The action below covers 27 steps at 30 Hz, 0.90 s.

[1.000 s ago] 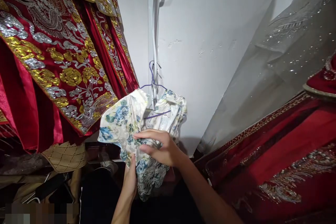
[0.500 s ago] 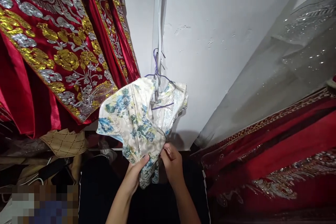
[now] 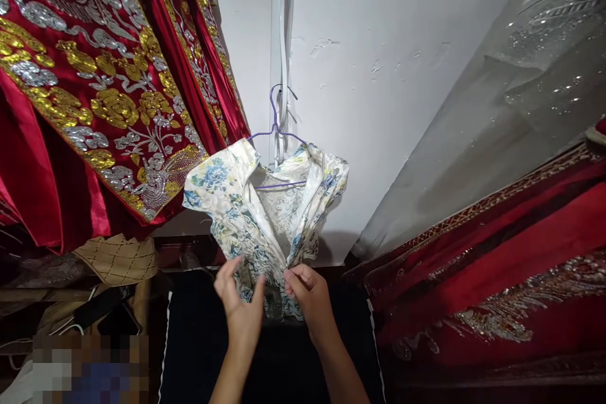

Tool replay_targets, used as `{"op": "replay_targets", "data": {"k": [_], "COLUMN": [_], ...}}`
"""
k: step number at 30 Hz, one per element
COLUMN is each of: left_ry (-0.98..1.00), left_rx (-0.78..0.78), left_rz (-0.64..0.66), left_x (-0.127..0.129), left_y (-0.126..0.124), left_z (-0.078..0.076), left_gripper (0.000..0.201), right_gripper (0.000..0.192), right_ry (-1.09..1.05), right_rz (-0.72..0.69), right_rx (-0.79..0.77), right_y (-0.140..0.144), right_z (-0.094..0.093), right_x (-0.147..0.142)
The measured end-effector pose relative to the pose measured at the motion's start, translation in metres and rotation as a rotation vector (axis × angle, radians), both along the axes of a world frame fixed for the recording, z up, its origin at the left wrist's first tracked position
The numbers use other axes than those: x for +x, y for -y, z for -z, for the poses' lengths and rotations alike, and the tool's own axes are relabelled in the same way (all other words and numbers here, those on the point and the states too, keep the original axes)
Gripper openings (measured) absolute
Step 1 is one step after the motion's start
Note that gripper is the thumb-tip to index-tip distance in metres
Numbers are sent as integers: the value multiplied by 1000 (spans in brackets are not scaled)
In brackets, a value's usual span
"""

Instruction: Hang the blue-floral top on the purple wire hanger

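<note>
Near the middle of the view, a floral top (image 3: 255,227), white with blue, green and yellow flowers, is hanging on a purple wire hanger (image 3: 275,132), its neckline gaping and showing the patterned inside. The hook is standing at 12 o'clock beside a white vertical strip (image 3: 278,19) on the pale wall (image 3: 379,126).

From the top's centre, the left hand (image 3: 239,303) is lying at 7 o'clock, its thumb and fingers spreading apart in front of the lower body; whether they are touching the fabric is impossible to tell. The right hand (image 3: 308,297) is resting at 5 o'clock, its thumb and forefinger pinching the top at the base of the front opening, the remaining fingers curling in.

At 10 o'clock a red robe (image 3: 118,107) is showing gold and silver embroidered flowers. Toward 2 o'clock a sheer sequined cloth (image 3: 544,69) is glinting, and between 3 and 4 a red beaded garment (image 3: 497,252) is slanting. Dark cloth (image 3: 199,341) with white-edged sides is filling 6 o'clock.

Between 8 and 9, a tan quilted piece (image 3: 118,259) is sitting above a black item (image 3: 104,306), any lettering there being too small to read, and a white cable (image 3: 71,329). At 8 o'clock a pixelated patch (image 3: 89,369) is hiding what is lying beneath.
</note>
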State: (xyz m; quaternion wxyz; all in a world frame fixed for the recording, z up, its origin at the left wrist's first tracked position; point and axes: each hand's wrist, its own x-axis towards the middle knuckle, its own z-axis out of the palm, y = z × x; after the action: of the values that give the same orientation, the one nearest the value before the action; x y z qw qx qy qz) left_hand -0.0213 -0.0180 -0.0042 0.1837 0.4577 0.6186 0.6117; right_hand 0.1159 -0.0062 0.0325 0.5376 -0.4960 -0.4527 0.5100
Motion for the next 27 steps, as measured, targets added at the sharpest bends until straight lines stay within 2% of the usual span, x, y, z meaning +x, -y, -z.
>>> {"op": "replay_targets", "data": {"k": [3,5,8,11,13,15,17,19,21,24,26,27], "left_ry": [28,61,16,-57,-69,-60,-48,-53,-64,-74,-79,-79], "left_rx": [23,22,0,-14,-36,-61,-83,-100,-104,-123,-121,-96], "left_rz": [321,451,540,548,553,556,554,567,597,693,738,737], "left_x": [25,31,24,18,20,25,32,35,34,25,15,9], "left_y": [4,0,-8,-8,-4,-1,-1,-4,-12,-28,-43,-51], "left_z": [4,6,4,1,3,9,17,24,27,15,-7,-24], "left_gripper": [27,15,12,14,19,22,24,26,26,26,23,20], "right_gripper": [29,29,28,29,31,28,29,27,23,20,20,20], "right_ry": [-35,-42,-17,-23,-58,-61,-61,-85,-116,-94,-67,-56], "right_rz": [-80,-130,-198,-237,-248,-210,-235,-227,-211,-219,-236,-239], "right_rx": [19,38,-16,-117,-109,11,108,212,303,346,326,318], "right_y": [7,10,6,-17,-43,-73,-100,-118,-126,-122,-116,-113], "right_z": [-1,-4,-12,-31,-55,-88,-125,-158,-182,-192,-186,-183], "right_x": [-6,-7,-4,7,15,20,21,20,16,9,6,5]}}
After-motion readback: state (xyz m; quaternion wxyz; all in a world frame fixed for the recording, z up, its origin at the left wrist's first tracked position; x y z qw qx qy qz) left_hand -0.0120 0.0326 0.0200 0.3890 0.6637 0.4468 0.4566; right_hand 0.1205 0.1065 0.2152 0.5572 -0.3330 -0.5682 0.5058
